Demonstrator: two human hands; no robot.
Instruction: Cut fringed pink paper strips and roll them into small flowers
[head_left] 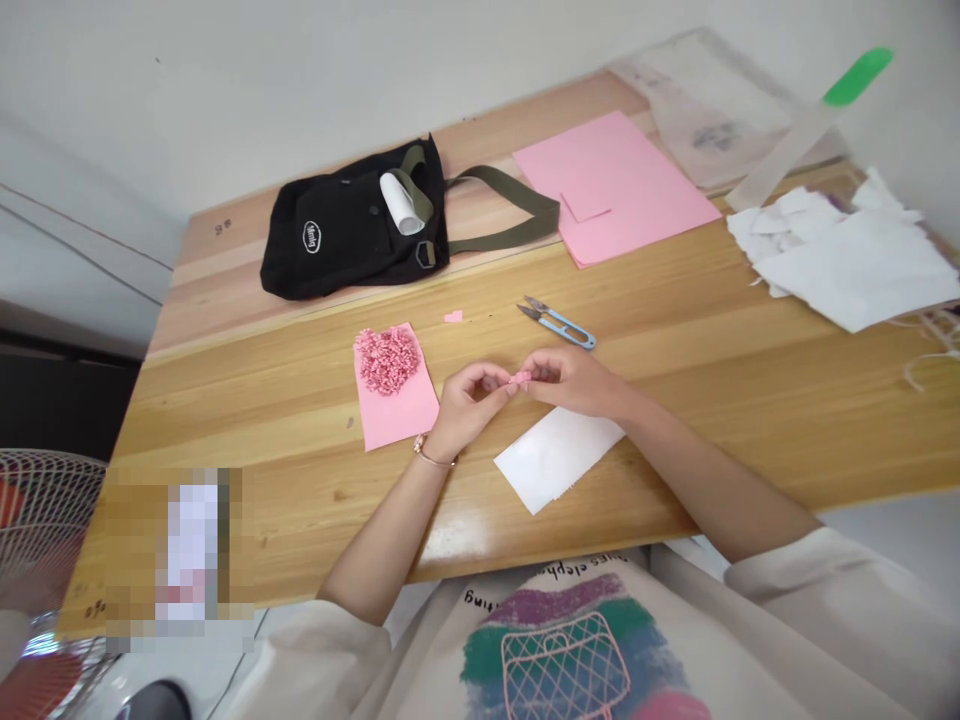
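Note:
Between the fingertips of both hands is a small pink piece (519, 378), which looks like folded paper, though most of it is covered by the fingers. My left hand (471, 398) pinches it from one side, and my right hand (571, 380) pinches the other. To the left, a pile of small pink curled pieces (387, 361) lies on a pink paper sheet (396, 421). A white sheet of paper (551, 460) rests partly under my right forearm. Beyond the right hand lie blue-handled thread snips (556, 321), and a pink scrap (453, 316) sits farther left.
At the back of the wooden table (285, 400) lies a black bag (345, 225) carrying a white paper roll (401, 204). Large pink sheets (607, 180) are right of it. Torn white paper (847, 250), a green-tipped strip (859, 77) and a clear plastic bag (712, 100) occupy the right.

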